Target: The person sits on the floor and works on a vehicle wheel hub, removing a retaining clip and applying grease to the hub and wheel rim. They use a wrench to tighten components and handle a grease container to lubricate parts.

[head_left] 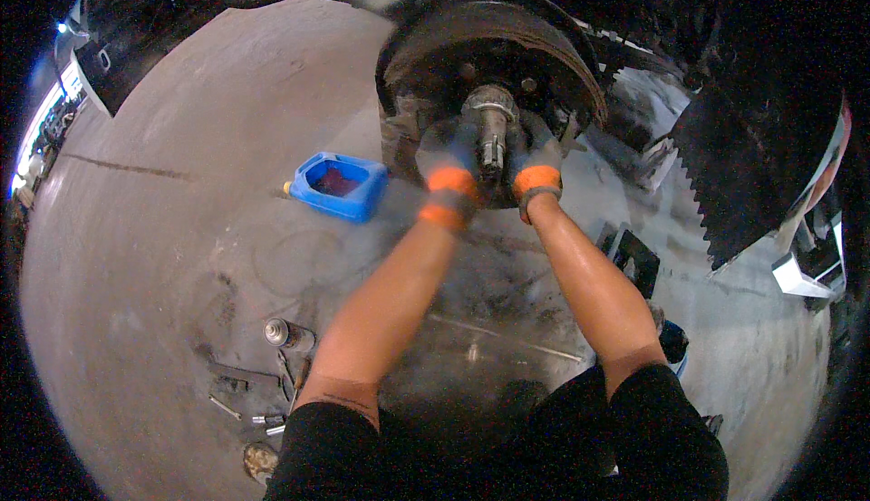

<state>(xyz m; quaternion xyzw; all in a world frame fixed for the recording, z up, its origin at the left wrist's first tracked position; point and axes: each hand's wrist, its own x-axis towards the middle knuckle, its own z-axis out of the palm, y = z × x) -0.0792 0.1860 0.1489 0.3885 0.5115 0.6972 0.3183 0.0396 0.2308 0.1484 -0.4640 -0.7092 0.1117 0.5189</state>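
A metal axle spindle (492, 134) projects from a dark, dirty wheel hub assembly with a round rusty backing (553, 43) at the top middle. My left hand (444, 161), in a grey and orange glove, is at the left side of the spindle, smeared by motion. My right hand (535, 161), gloved the same way, is at the spindle's right side, its fingers dark and unclear. I cannot make out whether either hand grips anything.
A blue cut-open jug (358, 197) with dark liquid rests on the concrete floor (163, 238) at left. A spray can (288, 335) and hand tools (231, 379) lie lower left. Dark vehicle parts (743, 139) overhang the right, near a bucket (675, 347).
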